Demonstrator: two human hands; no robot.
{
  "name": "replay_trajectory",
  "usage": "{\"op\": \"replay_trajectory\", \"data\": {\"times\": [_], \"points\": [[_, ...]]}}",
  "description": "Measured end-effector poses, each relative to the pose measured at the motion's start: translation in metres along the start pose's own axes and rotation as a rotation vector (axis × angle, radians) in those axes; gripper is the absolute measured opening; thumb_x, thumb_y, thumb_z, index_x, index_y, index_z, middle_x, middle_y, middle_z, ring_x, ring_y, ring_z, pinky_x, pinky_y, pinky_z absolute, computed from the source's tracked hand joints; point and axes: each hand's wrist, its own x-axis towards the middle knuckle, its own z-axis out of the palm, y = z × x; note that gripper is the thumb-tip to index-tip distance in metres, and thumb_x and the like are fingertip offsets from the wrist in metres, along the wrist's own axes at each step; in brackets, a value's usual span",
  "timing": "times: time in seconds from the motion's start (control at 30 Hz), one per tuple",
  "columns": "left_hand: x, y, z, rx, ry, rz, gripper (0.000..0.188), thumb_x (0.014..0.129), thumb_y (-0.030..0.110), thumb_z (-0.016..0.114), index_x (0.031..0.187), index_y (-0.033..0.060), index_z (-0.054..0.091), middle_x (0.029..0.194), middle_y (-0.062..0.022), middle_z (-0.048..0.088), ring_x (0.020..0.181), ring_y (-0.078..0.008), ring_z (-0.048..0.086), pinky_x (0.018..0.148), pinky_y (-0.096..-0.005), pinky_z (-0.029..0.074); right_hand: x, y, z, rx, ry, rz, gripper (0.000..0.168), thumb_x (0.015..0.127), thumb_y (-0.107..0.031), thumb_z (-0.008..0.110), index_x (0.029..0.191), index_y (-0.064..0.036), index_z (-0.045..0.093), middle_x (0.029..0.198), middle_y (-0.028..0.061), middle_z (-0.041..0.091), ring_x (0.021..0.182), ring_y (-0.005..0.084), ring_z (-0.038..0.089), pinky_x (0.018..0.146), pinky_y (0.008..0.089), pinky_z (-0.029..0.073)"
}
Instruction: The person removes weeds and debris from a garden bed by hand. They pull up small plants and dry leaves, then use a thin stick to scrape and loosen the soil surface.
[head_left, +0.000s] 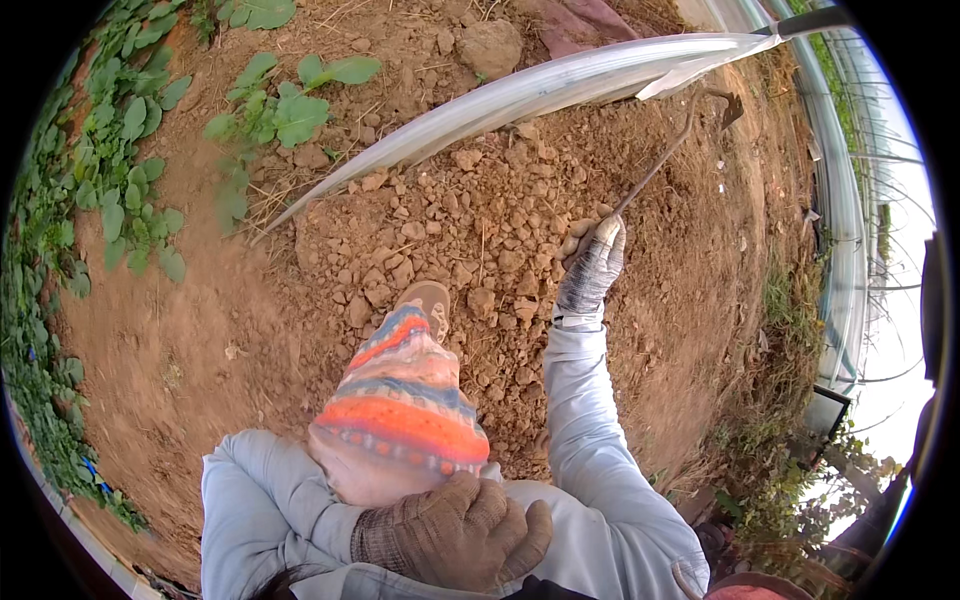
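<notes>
A soil-stained work glove covers my right hand (594, 251), whose fingers are closed around the thin handle of a small hand hoe (660, 157). The hoe points away to the upper right, and its dark metal head is above the bare soil. My left hand (461, 529), in a brown dirty glove, rests bent against my front at the bottom of the view; whether it grips any cloth cannot be told. Broken clods of earth (450, 217) lie before me, by my shoe (427, 300). Striped patterned cloth (409, 409) covers my leg.
A clear plastic film strip (480, 112) slants over the soil from lower left to upper right. Leafy green plants (112, 172) grow at the left, with a smaller clump (281, 105) nearer. A big clod (489, 49) lies beyond the film. Greenhouse film (844, 262) stands along the right.
</notes>
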Motion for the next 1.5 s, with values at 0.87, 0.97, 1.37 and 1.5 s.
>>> {"op": "replay_trajectory", "data": {"times": [0.87, 0.97, 1.37, 1.5], "points": [[0.007, -0.006, 0.000, -0.058, -0.023, -0.065, 0.033, 0.066, 0.021, 0.059, 0.096, 0.0091, 0.059, 0.075, -0.0023, 0.050, 0.073, -0.0170, 0.052, 0.061, -0.0304, 0.044, -0.050, 0.087, -0.058, -0.402, -0.027, 0.290, 0.028, 0.094, -0.028, 0.048, 0.108, -0.004, 0.056, 0.065, -0.0019, 0.052, 0.053, 0.0067, 0.046, 0.049, 0.0234, 0.039], [0.003, 0.002, 0.005, -0.108, -0.012, -0.158, 0.033, 0.065, 0.022, 0.059, 0.096, 0.0091, 0.059, 0.075, -0.0018, 0.050, 0.072, -0.0169, 0.051, 0.060, -0.0303, 0.044, -0.060, 0.065, -0.030, -0.371, -0.036, 0.237, 0.027, 0.095, -0.026, 0.044, 0.109, -0.005, 0.054, 0.069, 0.0001, 0.054, 0.059, 0.0076, 0.050, 0.052, 0.0236, 0.041], [0.001, -0.003, -0.004, -0.138, -0.023, -0.054, 0.033, 0.065, 0.023, 0.058, 0.096, 0.0108, 0.060, 0.075, -0.0023, 0.051, 0.072, -0.0182, 0.052, 0.065, -0.0315, 0.046, -0.079, 0.053, -0.063, -0.613, -0.140, 0.319, 0.030, 0.095, -0.032, 0.045, 0.108, -0.007, 0.055, 0.061, -0.0030, 0.048, 0.045, 0.0042, 0.042, 0.039, 0.0182, 0.033], [-0.006, 0.010, -0.007, -0.128, -0.049, -0.097, 0.031, 0.067, 0.025, 0.062, 0.094, 0.0108, 0.061, 0.076, -0.0024, 0.051, 0.073, -0.0185, 0.052, 0.065, -0.0325, 0.046, -0.137, 0.024, -0.105, -0.516, -0.063, 0.274, 0.032, 0.096, -0.028, 0.042, 0.114, -0.004, 0.052, 0.066, -0.0011, 0.052, 0.051, 0.0061, 0.047, 0.046, 0.0199, 0.041]]}}
